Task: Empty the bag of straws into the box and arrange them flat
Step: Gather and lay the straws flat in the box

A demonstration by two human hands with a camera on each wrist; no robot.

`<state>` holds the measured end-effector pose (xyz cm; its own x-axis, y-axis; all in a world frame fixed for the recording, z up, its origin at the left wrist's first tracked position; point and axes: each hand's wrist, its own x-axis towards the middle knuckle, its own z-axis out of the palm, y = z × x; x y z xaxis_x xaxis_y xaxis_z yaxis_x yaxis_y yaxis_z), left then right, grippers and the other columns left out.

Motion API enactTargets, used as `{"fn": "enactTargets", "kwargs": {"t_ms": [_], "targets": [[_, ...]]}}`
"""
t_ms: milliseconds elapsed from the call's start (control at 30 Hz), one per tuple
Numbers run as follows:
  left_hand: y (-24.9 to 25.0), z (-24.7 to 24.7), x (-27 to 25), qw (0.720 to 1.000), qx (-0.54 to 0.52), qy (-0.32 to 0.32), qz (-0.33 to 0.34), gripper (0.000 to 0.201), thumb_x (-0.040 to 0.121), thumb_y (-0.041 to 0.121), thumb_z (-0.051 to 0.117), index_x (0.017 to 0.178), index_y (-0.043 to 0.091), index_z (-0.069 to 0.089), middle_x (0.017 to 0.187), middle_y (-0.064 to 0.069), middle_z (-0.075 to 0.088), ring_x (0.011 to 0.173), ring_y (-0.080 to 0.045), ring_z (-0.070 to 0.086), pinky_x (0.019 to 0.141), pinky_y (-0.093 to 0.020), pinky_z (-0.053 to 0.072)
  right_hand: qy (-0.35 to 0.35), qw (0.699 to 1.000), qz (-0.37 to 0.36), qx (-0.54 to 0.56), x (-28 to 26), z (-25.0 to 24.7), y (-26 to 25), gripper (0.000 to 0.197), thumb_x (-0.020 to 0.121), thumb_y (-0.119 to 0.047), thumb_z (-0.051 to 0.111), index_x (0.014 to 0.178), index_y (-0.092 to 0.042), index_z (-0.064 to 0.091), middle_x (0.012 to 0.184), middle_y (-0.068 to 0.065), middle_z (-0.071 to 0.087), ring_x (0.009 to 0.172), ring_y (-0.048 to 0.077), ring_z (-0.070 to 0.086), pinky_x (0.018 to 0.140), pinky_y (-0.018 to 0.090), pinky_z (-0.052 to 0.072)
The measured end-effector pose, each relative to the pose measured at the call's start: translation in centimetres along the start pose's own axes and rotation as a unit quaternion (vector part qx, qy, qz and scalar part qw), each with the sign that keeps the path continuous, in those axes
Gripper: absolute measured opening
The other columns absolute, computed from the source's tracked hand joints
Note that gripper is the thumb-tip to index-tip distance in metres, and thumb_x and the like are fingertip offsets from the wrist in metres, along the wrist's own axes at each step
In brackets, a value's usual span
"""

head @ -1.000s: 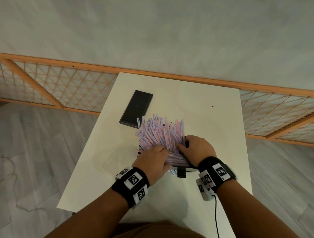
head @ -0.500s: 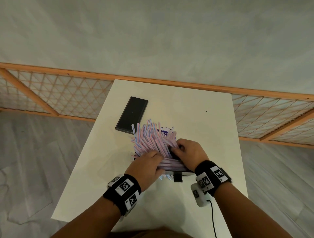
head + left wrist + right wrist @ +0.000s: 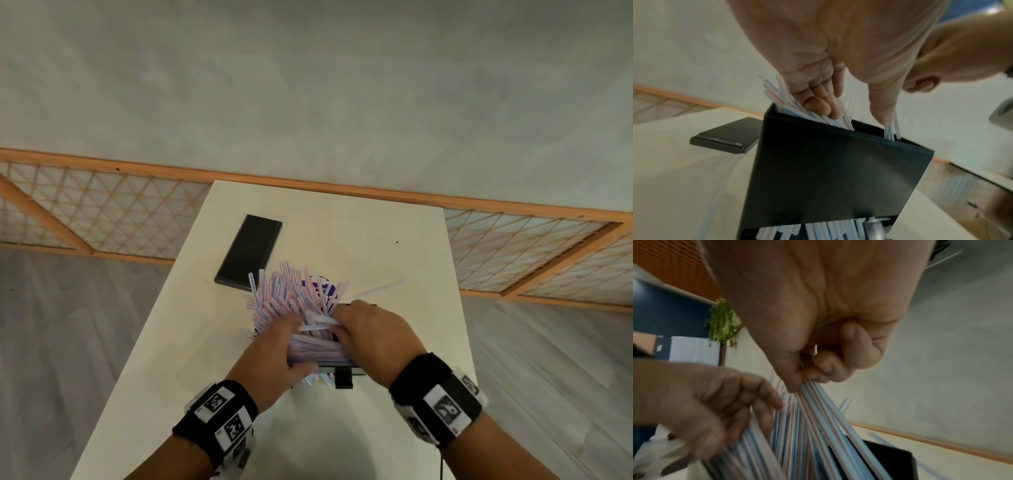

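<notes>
A thick bunch of pink-and-blue striped straws [image 3: 291,298] fans up and away out of a black box [image 3: 828,170] at the middle of the white table [image 3: 394,219]. My left hand [image 3: 275,346] grips the bunch from the left, fingers [image 3: 818,104] dug into the straws and thumb on the other side. My right hand [image 3: 366,337] pinches several straws [image 3: 828,418] between thumb and fingers [image 3: 824,368] at the box's right side. A purple-and-white bag label [image 3: 318,289] shows behind the fan. One loose straw [image 3: 378,289], blurred, is to the right of the box.
The flat black lid [image 3: 248,255] lies on the table beyond the box to the left. A wooden lattice rail [image 3: 102,219] runs behind the table. A small black clasp [image 3: 343,377] sticks out from the box's near side.
A single straw has come loose and now shows to the right of the box. My right hand has shifted left onto the bunch, closer to my left hand.
</notes>
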<state>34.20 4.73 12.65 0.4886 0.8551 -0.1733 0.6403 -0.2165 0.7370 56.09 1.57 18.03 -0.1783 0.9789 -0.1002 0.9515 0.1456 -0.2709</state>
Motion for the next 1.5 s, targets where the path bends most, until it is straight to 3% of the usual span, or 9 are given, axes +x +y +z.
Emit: {"fn": "enactTargets", "kwargs": {"t_ms": [167, 333, 600, 767, 933, 1100, 1267, 1400, 1500], "targets": [[0.0, -0.7, -0.2, 0.992, -0.119, 0.034, -0.026, 0.092, 0.064, 0.051, 0.092, 0.139, 0.046, 0.04, 0.121, 0.019, 0.055, 0.106, -0.004, 0.065, 0.09, -0.025, 0.057, -0.074, 0.997, -0.006, -0.014, 2.1, 2.8, -1.0, 0.021, 0.103, -0.035, 0.044, 0.113, -0.02, 0.054, 0.107, 0.006, 0.057, 0.093, 0.031, 0.061, 0.069, 0.038, 0.045], [-0.3, -0.9, 0.0, 0.997, -0.044, 0.068, 0.005, 0.054, 0.081, 0.048, 0.081, 0.127, 0.034, 0.057, 0.112, 0.021, 0.05, 0.101, 0.0, 0.058, 0.086, -0.029, 0.056, -0.085, 0.996, 0.0, 0.037, 2.6, 4.5, -1.0, 0.026, 0.099, -0.039, 0.051, 0.114, -0.019, 0.058, 0.108, 0.004, 0.059, 0.097, 0.027, 0.062, 0.078, 0.041, 0.052], [-0.6, -0.3, -0.1, 0.988, 0.123, 0.086, 0.046, 0.02, 0.094, 0.043, 0.066, 0.106, 0.028, 0.068, 0.107, 0.019, 0.043, 0.083, -0.003, 0.055, 0.074, -0.018, 0.051, 0.033, 0.991, 0.027, 0.129, 0.5, 2.5, 2.0, 0.016, 0.099, -0.034, 0.052, 0.108, -0.03, 0.065, 0.103, -0.01, 0.065, 0.092, 0.012, 0.06, 0.078, 0.032, 0.051], [1.3, 0.5, -0.5, 0.952, 0.223, 0.109, 0.177, 0.024, 0.094, 0.039, 0.064, 0.112, 0.025, 0.069, 0.112, 0.008, 0.057, 0.099, -0.015, 0.055, 0.088, -0.031, 0.047, 0.093, 0.979, 0.1, 0.151, 1.8, 0.1, 7.8, 0.013, 0.096, -0.03, 0.062, 0.106, -0.026, 0.069, 0.092, -0.011, 0.068, 0.071, 0.005, 0.055, 0.075, 0.03, 0.049], [2.2, 2.5, 0.2, 0.931, 0.278, 0.045, 0.232, 0.03, 0.098, 0.034, 0.055, 0.125, 0.027, 0.067, 0.135, 0.003, 0.059, 0.121, -0.019, 0.054, 0.108, -0.038, 0.038, -0.012, 0.978, 0.185, 0.098, 7.1, -0.3, 15.9, 0.02, 0.097, -0.033, 0.06, 0.114, -0.024, 0.066, 0.099, -0.004, 0.069, 0.089, 0.018, 0.061, 0.079, 0.03, 0.044], [0.3, 3.1, 1.3, 0.918, 0.333, -0.022, 0.214, 0.032, 0.09, 0.026, 0.058, 0.119, 0.028, 0.068, 0.126, 0.008, 0.065, 0.111, -0.018, 0.062, 0.113, -0.042, 0.038, -0.098, 0.97, 0.224, 0.014, 13.6, 3.3, 22.3, 0.036, 0.1, -0.035, 0.052, 0.133, -0.022, 0.056, 0.134, 0.009, 0.056, 0.115, 0.028, 0.06, 0.1, 0.042, 0.049], [-2.2, 2.1, 0.8, 0.928, 0.302, 0.01, 0.219, 0.04, 0.08, 0.018, 0.051, 0.111, 0.031, 0.072, 0.129, 0.013, 0.065, 0.109, -0.017, 0.061, 0.112, -0.04, 0.033, -0.138, 0.964, 0.227, -0.024, 17.8, 7.1, 24.2, 0.056, 0.101, -0.02, 0.042, 0.156, -0.022, 0.032, 0.156, 0.01, 0.032, 0.126, 0.038, 0.054, 0.101, 0.043, 0.048], [-2.9, 1.8, 0.8, 0.931, 0.269, 0.048, 0.24, 0.032, 0.084, 0.02, 0.054, 0.104, 0.032, 0.075, 0.128, 0.015, 0.068, 0.112, -0.014, 0.057, 0.112, -0.041, 0.034, -0.15, 0.962, 0.22, -0.057, 19.3, 9.6, 24.7, 0.059, 0.095, -0.01, 0.038, 0.153, -0.022, 0.033, 0.151, 0.011, 0.033, 0.119, 0.04, 0.056, 0.097, 0.047, 0.051], [-3.1, 1.8, 0.7, 0.936, 0.253, 0.062, 0.238, 0.026, 0.09, 0.021, 0.055, 0.102, 0.033, 0.076, 0.129, 0.017, 0.068, 0.113, -0.013, 0.059, 0.112, -0.043, 0.036, -0.107, 0.964, 0.229, -0.079, 19.5, 10.8, 24.4, 0.037, 0.096, -0.009, 0.036, 0.13, -0.013, 0.048, 0.129, 0.015, 0.044, 0.106, 0.04, 0.059, 0.085, 0.046, 0.052]]}}
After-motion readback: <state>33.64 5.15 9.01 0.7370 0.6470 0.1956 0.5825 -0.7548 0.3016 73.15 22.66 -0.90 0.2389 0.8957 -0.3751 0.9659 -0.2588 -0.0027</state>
